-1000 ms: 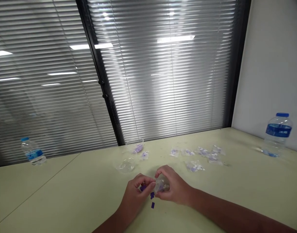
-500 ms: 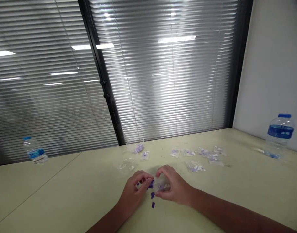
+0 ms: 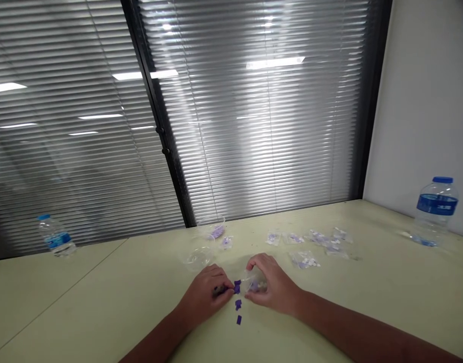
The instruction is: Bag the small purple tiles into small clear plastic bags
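Observation:
My right hand (image 3: 274,287) curls around a small clear plastic container (image 3: 250,282), its thumb and fingers on opposite sides. Pale and purplish bits show inside, though the palm covers part of it. Just left of it, the fingertips of my left hand (image 3: 208,293) are pinched together at a small cluster of dark purple pieces (image 3: 237,286). What exactly lies between those fingertips is partly hidden. Nearer to me on the table are another purple clump (image 3: 238,304) and a single flat purple piece (image 3: 239,319).
Behind my hands stand a clear round tub (image 3: 216,232) with purple bits and an empty-looking clear plastic piece (image 3: 199,256). Several small clear bags (image 3: 305,259) of pale pieces lie at the back right. Water bottles stand left (image 3: 57,239) and right (image 3: 435,214).
My left fingers have closed and shifted slightly left, baring more of the purple cluster. The right hand with the container has moved slightly right, away from the pieces.

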Motion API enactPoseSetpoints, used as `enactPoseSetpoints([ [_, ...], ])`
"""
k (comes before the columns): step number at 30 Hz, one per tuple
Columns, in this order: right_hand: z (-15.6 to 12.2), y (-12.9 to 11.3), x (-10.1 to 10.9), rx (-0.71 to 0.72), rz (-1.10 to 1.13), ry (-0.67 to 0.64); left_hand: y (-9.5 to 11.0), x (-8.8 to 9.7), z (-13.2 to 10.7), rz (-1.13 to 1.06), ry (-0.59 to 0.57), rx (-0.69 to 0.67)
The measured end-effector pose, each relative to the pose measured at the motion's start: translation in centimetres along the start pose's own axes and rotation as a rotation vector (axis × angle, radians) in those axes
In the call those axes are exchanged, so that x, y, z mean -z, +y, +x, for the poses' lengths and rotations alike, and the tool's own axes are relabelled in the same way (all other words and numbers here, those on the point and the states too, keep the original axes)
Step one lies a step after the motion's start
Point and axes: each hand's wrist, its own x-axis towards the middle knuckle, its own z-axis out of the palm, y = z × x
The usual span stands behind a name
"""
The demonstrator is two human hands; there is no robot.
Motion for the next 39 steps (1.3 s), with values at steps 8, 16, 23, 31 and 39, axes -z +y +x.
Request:
enactPoseSetpoints([
  [8, 0.0, 0.1, 0.1, 0.009, 0.008, -0.009, 1.3, 0.4, 0.4, -0.243, 0.09, 0.249],
  [16, -0.1, 0.2, 0.1, 0.005, 0.033, -0.036, 3.6, -0.5, 0.4, -0.54, 0.12, 0.494],
  [23, 0.0, 0.4, -0.2, 0.081, 0.024, -0.039, 4.7, -1.1, 0.4, -0.59, 0.069, 0.463],
  [31, -0.1, 0.4, -0.1, 0.09, 0.034, -0.047, 4.3, -1.6, 0.2, -0.634, 0.068, 0.456],
  [39, -0.1, 0.3, 0.0, 0.086, 0.025, -0.064, 3.9, -1.7, 0.1, -0.638, 0.096, 0.478],
])
